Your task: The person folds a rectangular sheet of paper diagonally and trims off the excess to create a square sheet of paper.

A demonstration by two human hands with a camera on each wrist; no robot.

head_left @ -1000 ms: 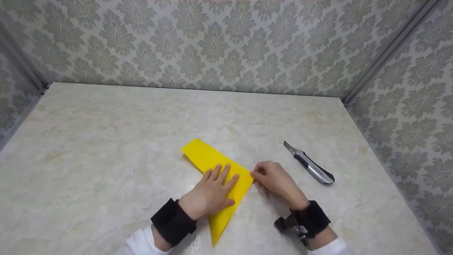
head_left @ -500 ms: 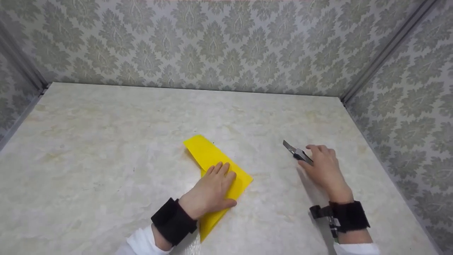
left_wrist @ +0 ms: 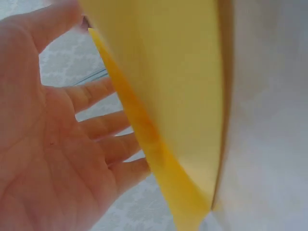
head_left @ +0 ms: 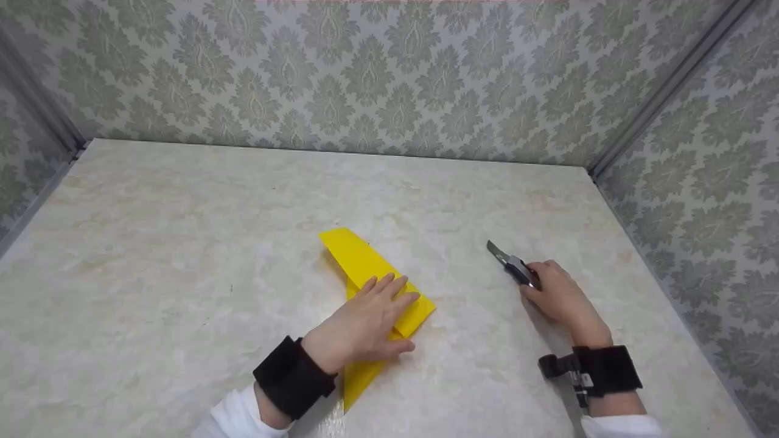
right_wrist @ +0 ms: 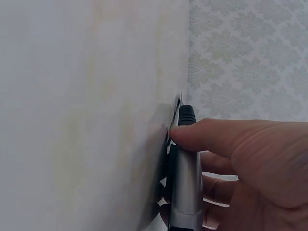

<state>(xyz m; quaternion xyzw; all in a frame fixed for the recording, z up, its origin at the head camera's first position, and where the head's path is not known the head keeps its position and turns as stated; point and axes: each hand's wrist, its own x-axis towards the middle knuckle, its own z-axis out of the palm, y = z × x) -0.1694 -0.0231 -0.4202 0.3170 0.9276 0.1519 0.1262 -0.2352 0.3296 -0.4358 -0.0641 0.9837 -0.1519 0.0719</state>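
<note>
A folded sheet of yellow paper [head_left: 359, 258] lies on the table, its upper strip slanting to the right and a pointed flap reaching toward the front. My left hand [head_left: 365, 325] rests over its middle with fingers spread and straight; in the left wrist view the fingertips meet the yellow paper [left_wrist: 183, 96] and the palm is bare. To the right, my right hand [head_left: 563, 298] grips the handle of a utility knife [head_left: 517, 267], whose blade is out and points away to the upper left. In the right wrist view, thumb and fingers close around the silver and black utility knife [right_wrist: 187, 178].
The pale marbled table [head_left: 201, 213] runs back to a patterned wall [head_left: 377, 73]. Another patterned wall [head_left: 712, 182] borders the right side. Black straps [head_left: 295, 377] wrap both wrists, the right one bearing a small camera mount [head_left: 566, 371].
My right hand has left the paper's right corner, moved right and taken hold of the utility knife. The paper has turned slightly and my left hand has shifted a little right on it.
</note>
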